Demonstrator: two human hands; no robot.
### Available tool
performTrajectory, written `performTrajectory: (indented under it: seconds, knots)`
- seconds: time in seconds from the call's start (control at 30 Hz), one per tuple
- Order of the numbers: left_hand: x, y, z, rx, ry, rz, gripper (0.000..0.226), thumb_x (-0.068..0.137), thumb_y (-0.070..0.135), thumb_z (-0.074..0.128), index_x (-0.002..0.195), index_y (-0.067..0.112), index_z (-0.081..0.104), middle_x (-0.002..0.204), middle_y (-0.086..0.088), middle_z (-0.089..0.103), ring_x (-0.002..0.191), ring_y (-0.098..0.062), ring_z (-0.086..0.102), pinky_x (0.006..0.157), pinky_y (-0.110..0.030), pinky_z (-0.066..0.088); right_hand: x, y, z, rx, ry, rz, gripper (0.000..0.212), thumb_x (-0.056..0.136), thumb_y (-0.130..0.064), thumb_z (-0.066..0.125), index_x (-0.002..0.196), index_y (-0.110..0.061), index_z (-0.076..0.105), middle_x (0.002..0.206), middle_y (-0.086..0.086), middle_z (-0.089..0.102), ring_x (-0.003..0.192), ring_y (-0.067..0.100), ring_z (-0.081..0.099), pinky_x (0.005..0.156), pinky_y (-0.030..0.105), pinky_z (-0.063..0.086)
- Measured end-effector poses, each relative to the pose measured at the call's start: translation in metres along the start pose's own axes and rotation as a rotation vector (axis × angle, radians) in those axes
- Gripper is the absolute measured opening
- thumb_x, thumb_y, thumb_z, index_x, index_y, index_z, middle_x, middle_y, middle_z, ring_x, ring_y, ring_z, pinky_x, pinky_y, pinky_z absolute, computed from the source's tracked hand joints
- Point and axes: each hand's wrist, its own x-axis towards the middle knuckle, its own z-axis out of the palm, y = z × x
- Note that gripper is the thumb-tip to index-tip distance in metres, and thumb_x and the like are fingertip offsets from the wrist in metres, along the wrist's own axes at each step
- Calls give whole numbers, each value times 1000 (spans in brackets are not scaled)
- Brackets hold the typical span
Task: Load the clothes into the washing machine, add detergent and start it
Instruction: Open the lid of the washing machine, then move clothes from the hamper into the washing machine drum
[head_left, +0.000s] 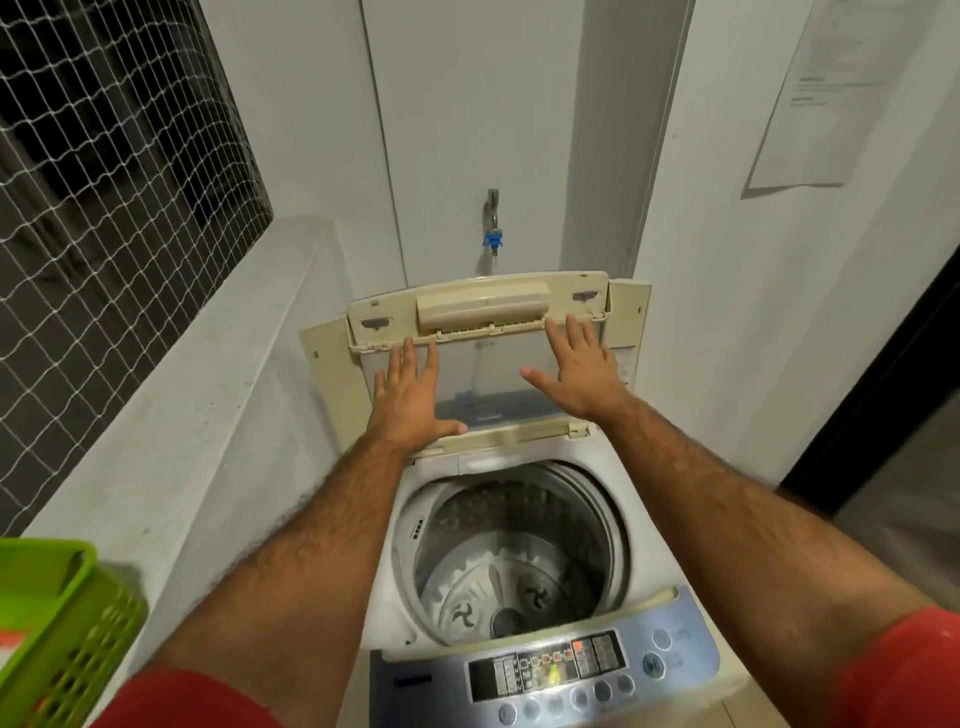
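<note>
Lid (483, 317) is held up, drum (511, 556) bared.
Left hand (410, 400) and right hand (576, 374) are spread flat, seemingly touching it; clothes are needed from the green basket (52, 623).

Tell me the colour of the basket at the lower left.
Bright green basket, seen best, and only, in the head view.

A gray ledge (171, 415) runs along the left wall under the netted window; a green basket (57, 623) seems to sit on its near end; something orange shows inside.
</note>
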Motion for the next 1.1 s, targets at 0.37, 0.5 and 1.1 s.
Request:
performTrajectory:
  seconds: [0.37, 0.5, 1.1]
  knots:
    - [-91, 68, 119, -128, -275, 203, 108, 76, 80, 45, 154, 23, -4, 161, -11, -14, 148, -26, -14, 120, -49, -3, -165, 94, 66, -28, -234, 278, 86, 88, -76, 27, 157, -31, 5, 165, 6, -5, 152, 28, -6, 120, 54, 4]
    - [-120, 118, 149, -145, -381, 305, 110, 76, 78, 48, 154, 22, -6, 161, -10, -15, 148, -25, -15, 120, -48, -5, -229, 130, 77, 12, -270, 415, 85, 89, -74, 34, 157, -30, 10, 165, 6, -3, 152, 26, -6, 121, 51, 4]
    - [-207, 418, 220, -27, -571, 717, 106, 79, 77, 47, 155, 22, -2, 162, -8, -10, 149, -24, -10, 121, -46, -2, -481, 360, 41, 170, -331, 811, 84, 90, -72, 34, 157, -24, 16, 165, 7, 9, 152, 25, 6, 119, 48, 14]
